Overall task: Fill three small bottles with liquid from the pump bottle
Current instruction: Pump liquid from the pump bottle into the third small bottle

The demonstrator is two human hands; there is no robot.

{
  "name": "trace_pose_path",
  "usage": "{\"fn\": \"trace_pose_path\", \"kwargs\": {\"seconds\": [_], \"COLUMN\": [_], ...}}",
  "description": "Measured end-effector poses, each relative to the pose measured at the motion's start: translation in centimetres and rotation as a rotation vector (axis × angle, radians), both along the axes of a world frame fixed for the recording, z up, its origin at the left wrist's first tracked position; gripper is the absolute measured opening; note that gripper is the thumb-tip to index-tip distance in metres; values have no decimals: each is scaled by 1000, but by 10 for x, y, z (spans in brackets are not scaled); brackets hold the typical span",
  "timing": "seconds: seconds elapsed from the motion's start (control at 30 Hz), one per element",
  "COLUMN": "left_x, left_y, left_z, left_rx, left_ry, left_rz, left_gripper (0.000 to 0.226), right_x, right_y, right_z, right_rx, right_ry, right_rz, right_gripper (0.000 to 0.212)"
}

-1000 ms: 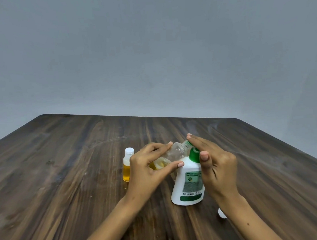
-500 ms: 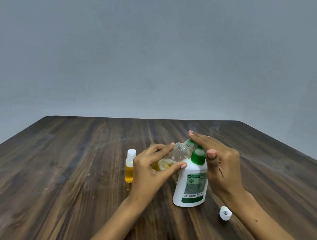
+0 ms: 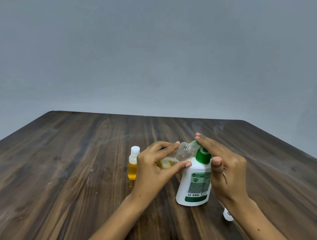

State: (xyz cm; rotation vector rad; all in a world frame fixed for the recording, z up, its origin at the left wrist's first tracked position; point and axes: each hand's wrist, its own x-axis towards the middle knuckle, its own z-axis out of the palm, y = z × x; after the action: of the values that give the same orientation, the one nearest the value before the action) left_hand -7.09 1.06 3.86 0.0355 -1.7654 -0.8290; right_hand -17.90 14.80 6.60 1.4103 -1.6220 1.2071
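Fingers of the left hand pinched a tilted small bottle against the spout.
Right hand, fingers straight, pressed the pump bottle on the desk; a slipped neck would probably spill liquid.

Bare worktop runs open to the left, far and right edges; capped small bottle, pump bottle and loose cap obstruct mid-front.
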Motion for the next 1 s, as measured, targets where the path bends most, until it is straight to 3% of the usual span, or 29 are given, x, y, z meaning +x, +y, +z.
{"fn": "trace_pose_path", "kwargs": {"seconds": [1.0], "left_x": [4], "left_y": [3], "left_z": [1], "left_rx": [25], "left_ry": [13], "left_rz": [37], "left_gripper": [48], "right_x": [-2], "right_y": [3], "right_z": [8], "right_rx": [-16], "right_ry": [-4], "right_rz": [17], "right_gripper": [76]}}
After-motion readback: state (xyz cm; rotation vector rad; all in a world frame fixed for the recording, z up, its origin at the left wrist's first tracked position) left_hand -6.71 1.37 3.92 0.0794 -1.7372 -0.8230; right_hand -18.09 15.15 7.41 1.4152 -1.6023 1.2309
